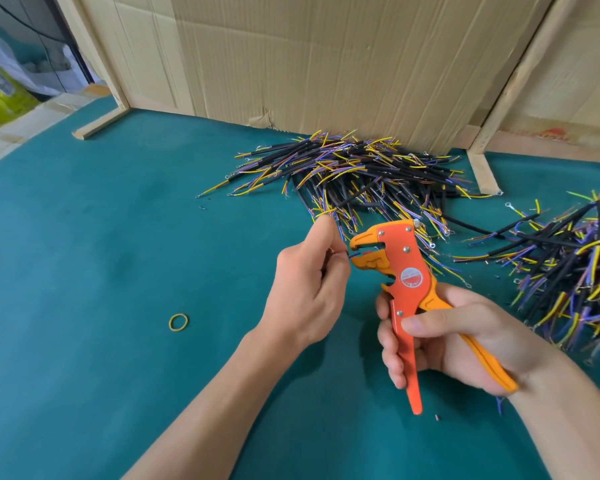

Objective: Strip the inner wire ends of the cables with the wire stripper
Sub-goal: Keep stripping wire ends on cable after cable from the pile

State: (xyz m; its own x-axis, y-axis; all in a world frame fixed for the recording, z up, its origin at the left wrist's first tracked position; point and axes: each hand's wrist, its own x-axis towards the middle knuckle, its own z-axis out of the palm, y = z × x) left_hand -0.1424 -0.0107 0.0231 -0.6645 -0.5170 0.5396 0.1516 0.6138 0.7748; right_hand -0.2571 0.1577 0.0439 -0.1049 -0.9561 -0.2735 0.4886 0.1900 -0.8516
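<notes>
A: Where's open room on the counter (84, 271)?

B: Left half and near edge: bare green surface. Only a rubber band (178, 322) there, lying flat, well left of the hands.

A: Far side?

B: Blocked. Cardboard wall (309, 64) stands along the back, and the cable pile (354, 171) lies right against its foot. Wooden strip (99, 124) lies at the far left corner.

A: Right?

B: Second cable pile (575, 271) fills the right edge, with a loose cable trailing between the two piles. A wooden post foot (484, 171) stands between them at the back.

A: Centre?

B: Left hand (309, 285) and right hand (458, 334) with the wire stripper (406, 271) sit just in front of the back pile. Small scrap (437, 417) near the stripper's handle tip.
</notes>
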